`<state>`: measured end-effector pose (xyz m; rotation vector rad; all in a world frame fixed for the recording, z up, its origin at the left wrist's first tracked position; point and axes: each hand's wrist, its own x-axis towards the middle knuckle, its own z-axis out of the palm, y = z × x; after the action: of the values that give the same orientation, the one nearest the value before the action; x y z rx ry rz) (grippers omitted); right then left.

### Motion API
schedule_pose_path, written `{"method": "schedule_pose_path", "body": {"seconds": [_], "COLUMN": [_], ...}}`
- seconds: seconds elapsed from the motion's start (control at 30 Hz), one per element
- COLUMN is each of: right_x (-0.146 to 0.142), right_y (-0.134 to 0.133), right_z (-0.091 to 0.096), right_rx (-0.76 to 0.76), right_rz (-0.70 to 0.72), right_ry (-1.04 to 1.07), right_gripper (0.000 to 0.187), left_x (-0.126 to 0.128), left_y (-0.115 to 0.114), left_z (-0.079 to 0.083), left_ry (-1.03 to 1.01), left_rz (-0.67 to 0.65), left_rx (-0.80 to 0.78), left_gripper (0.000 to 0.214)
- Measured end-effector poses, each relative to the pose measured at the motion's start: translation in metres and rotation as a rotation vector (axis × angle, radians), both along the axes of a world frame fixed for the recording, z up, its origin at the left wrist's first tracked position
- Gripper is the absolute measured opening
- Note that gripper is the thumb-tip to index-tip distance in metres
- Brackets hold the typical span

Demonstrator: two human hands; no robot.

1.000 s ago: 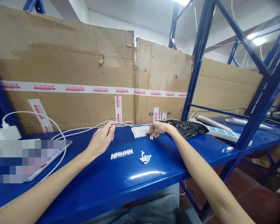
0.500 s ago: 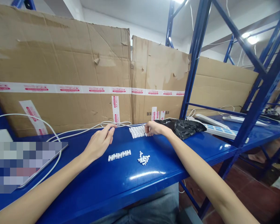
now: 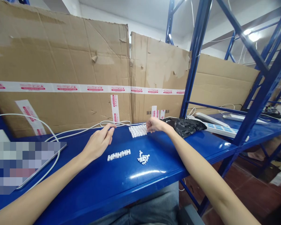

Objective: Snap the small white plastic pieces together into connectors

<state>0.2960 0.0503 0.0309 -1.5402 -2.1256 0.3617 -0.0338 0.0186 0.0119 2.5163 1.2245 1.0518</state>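
My right hand [image 3: 156,125] sits with curled fingers at the right end of a tight block of small white plastic connectors [image 3: 137,131] on the blue steel shelf [image 3: 164,156]. Whether its fingertips pinch a piece is hidden. My left hand [image 3: 97,141] rests open on the shelf, holding nothing, just left of that block. In front of the block lies a row of linked white connectors [image 3: 119,155]. To its right is a small heap of loose white pieces [image 3: 143,158].
A white cable [image 3: 84,129] runs along the back of the shelf. A pixelated flat device [image 3: 25,164] lies at the left. A black plastic bag [image 3: 186,127] lies right of my hand, with a power strip [image 3: 221,130] beyond it. Cardboard sheets [image 3: 61,62] stand behind.
My right hand has moved back and slightly left to the block's right end. The loose piece beside it no longer shows. The view has shifted slightly; my left hand stays much the same.
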Motion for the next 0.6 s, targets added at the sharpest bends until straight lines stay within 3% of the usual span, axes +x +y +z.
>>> {"method": "schedule_pose_path", "body": {"seconds": [0.07, 0.2, 0.3, 0.4, 0.53, 0.6], "right_x": [0.006, 0.012, 0.007, -0.006, -0.033, -0.051], "right_y": [-0.002, -0.004, -0.006, -0.012, -0.025, -0.032], "right_z": [0.01, 0.024, 0.024, 0.02, 0.013, 0.005], "right_rx": [0.142, 0.474, 0.567, 0.447, -0.01, -0.169], "right_rz": [-0.095, -0.28, -0.26, -0.076, 0.356, 0.518], "right_ry": [0.052, 0.24, 0.293, 0.192, 0.07, 0.004], "right_gripper": [0.004, 0.013, 0.008, 0.01, 0.013, 0.018], "left_x": [0.0, 0.0, -0.001, -0.004, -0.006, -0.005], "left_y": [0.0, 0.001, 0.002, 0.005, 0.006, 0.005], "left_z": [0.0, -0.001, 0.0, 0.003, 0.004, 0.002], "left_ry": [-0.002, 0.007, 0.084, 0.21, 0.239, 0.231], "left_rz": [0.003, 0.001, -0.018, -0.065, -0.135, -0.163], "left_rx": [0.005, 0.016, 0.013, 0.041, 0.044, 0.032], "left_gripper": [0.044, 0.041, 0.036, 0.032, 0.031, 0.03]}}
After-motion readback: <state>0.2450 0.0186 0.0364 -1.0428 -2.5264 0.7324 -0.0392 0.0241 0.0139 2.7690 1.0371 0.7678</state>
